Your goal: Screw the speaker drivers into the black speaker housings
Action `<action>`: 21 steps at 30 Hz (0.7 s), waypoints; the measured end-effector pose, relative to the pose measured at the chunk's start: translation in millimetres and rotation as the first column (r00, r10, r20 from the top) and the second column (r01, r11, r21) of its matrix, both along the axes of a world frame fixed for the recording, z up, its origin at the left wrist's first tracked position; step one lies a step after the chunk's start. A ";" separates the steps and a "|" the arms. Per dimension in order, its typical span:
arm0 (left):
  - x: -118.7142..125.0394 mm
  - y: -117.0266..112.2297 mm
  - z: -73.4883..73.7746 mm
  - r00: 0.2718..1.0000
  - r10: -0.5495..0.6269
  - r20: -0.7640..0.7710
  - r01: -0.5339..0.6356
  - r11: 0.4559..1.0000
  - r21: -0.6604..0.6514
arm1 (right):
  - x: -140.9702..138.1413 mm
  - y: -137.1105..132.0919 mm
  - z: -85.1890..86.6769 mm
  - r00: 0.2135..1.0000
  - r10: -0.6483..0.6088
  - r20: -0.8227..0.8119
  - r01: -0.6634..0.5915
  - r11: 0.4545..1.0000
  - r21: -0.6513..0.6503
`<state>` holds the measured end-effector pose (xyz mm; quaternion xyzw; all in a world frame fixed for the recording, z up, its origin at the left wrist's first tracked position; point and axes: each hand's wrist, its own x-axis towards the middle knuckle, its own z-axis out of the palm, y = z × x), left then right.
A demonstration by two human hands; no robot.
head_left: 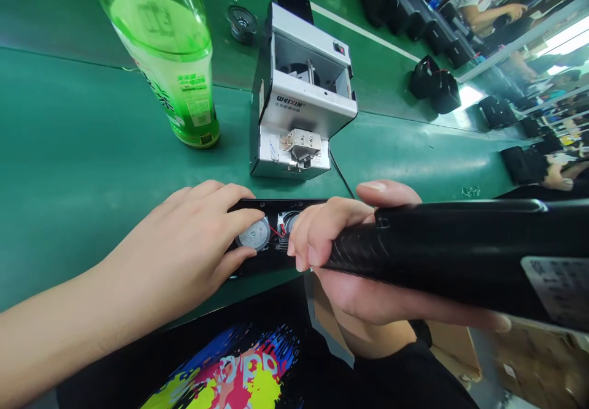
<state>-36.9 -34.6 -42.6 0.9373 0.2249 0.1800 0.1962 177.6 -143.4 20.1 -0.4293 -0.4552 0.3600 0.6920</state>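
My left hand [193, 243] rests on a black speaker housing [257, 259] at the near edge of the green bench, fingers curled over its left end and touching a round silver speaker driver [253, 235]. My right hand [350, 256] is wrapped round the black body of an electric screwdriver [442, 256], which points left over the housing beside a second driver [289, 220] with red wires. The screwdriver's tip is hidden behind my fingers.
A grey WEIXIN screw feeder [299, 102] stands just behind the housing. A green drink bottle [170, 47] stands at back left, a loose speaker [242, 22] beyond. Black housings [435, 84] lie along the conveyor at right, where another person's arm [492, 13] works.
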 end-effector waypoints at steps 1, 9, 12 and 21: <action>0.4 -0.3 -0.2 1.000 0.006 -0.005 -0.006 1.000 -0.005 | 0.1 0.7 -0.4 1.000 -0.006 -0.002 0.006 1.000 0.012; -1.4 2.2 2.7 1.000 0.004 -0.031 -0.005 0.999 -0.046 | 4.9 3.4 -1.9 0.998 0.010 -0.068 -0.007 0.999 0.050; -2.3 3.6 0.8 1.000 -0.020 -0.021 0.020 1.000 -0.012 | 11.7 2.6 3.9 0.990 0.050 -0.134 -0.045 0.998 0.041; -8.6 -5.3 2.9 0.985 -0.103 0.137 0.099 0.994 0.040 | 5.4 -6.0 36.9 0.980 0.006 -0.200 0.006 0.998 0.059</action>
